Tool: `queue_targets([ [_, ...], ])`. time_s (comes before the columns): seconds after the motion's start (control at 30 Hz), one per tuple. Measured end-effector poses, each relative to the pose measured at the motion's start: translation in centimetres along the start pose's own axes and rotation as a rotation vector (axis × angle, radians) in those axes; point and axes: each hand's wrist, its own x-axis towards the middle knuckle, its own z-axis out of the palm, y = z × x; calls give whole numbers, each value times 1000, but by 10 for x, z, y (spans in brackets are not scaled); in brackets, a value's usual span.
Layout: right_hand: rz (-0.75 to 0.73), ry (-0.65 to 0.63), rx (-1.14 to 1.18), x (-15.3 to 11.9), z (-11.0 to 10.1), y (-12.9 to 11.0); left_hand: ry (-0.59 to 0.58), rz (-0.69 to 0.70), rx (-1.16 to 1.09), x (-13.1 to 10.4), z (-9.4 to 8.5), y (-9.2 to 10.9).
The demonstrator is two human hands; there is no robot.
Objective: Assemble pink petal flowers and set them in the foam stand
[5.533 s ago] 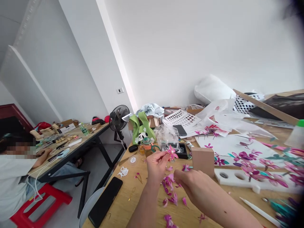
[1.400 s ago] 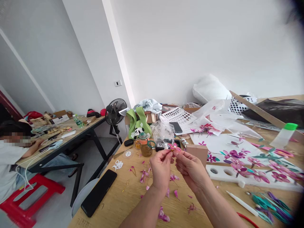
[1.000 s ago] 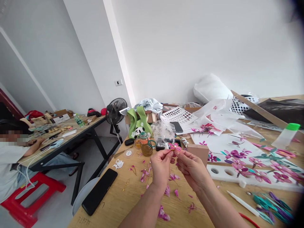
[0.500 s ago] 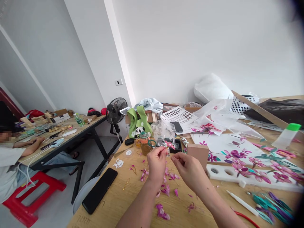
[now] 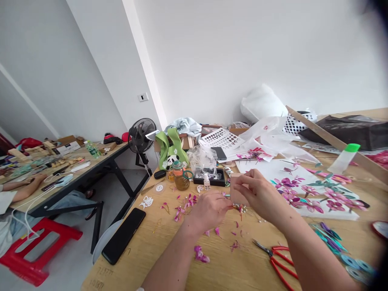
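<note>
My left hand (image 5: 210, 209) is closed and low over the table, with its fingertips beside a small cluster of beads and reddish bits (image 5: 241, 208). What it pinches is hidden. My right hand (image 5: 257, 190) is raised just to the right, fingers bent together in front of a tan block (image 5: 238, 192). Whether those fingers touch the block or hold something small, I cannot make out. Loose purple petals (image 5: 200, 254) lie about the table below. Red-handled pliers (image 5: 277, 258) rest under my right forearm, jaws pointing left.
Pink flowers (image 5: 312, 206) and a white sheet (image 5: 251, 166) lie to the right. A black phone (image 5: 123, 236) is at the left edge. Behind my hands stand a small dropper bottle (image 5: 206, 182) and a jar of amber liquid (image 5: 182, 181). A co-worker's arm (image 5: 26, 186) shows at the other table.
Both hands have shifted right and closer together. The pink flower in my left hand is now out of sight. My right hand has risen in front of the block; the pliers have come into view.
</note>
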Motion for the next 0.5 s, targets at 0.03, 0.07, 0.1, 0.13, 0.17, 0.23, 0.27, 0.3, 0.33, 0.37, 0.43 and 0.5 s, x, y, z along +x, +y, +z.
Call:
queue_targets([
  [0.03,25,-16,34,2,-2,6,15,-7,-102,1,-2,4],
  [0.07,45,-42,72,4,-4,11,29,-30,-207,2,-5,9],
  [0.1,61,-73,114,6,-4,15,46,-69,-307,3,-9,13],
  [0.13,69,-110,160,7,-4,17,73,-123,-395,4,-12,17],
  [0.17,69,-150,210,8,-3,18,113,-188,-474,5,-16,20],
  [0.23,61,-229,289,9,2,17,225,-322,-611,6,-21,22],
  [0.27,60,-262,303,9,6,16,285,-387,-666,6,-23,21],
  [0.3,60,-298,300,9,9,13,346,-447,-710,6,-25,20],
  [0.33,59,-332,284,8,13,10,398,-507,-739,6,-25,17],
  [0.37,51,-362,259,7,17,5,436,-563,-750,6,-25,13],
  [0.43,10,-417,197,3,23,-6,489,-645,-714,6,-25,5],
  [0.5,-46,-453,124,-2,28,-19,512,-671,-605,5,-23,-3],
])
